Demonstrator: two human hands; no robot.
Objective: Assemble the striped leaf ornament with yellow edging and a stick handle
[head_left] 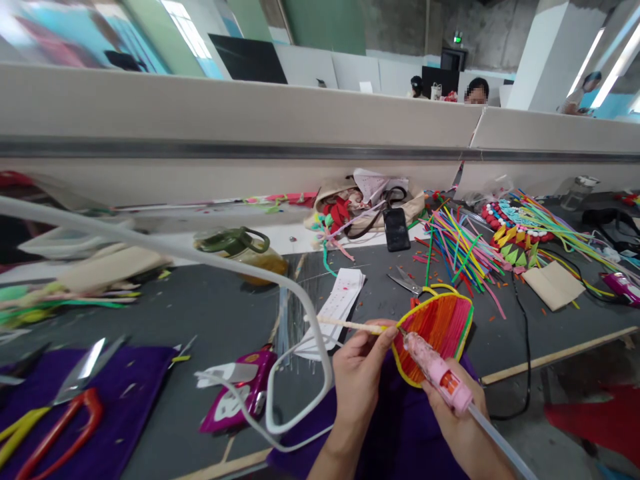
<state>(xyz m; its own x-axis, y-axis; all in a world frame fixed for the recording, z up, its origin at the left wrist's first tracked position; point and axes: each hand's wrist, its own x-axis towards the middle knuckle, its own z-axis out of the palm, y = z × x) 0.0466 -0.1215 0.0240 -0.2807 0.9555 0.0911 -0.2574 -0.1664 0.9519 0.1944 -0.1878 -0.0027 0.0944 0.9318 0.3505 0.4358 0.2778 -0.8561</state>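
Note:
My left hand (360, 373) pinches the pointed end of a leaf-shaped craft piece (430, 320). The piece has red, orange and pink stripes and a yellow pipe-cleaner edge with some green at the right. A pale cream strip (353, 324) extends left from those fingertips. In my right hand (457, 413) is a pink hot glue gun (435, 370), with a clear glue stick (500, 440) running out of its back. Its nozzle meets the piece near my left fingertips. The right fingers are partly hidden behind the gun and the piece.
A white cable (300, 293) loops across the left foreground. Large scissors (65, 407) lie on purple cloth (135, 400). Small scissors (407, 283), a phone (397, 230), pipe cleaners (460, 247), a purple packet (240, 393) and a green-lidded jug (240, 250) are on the table.

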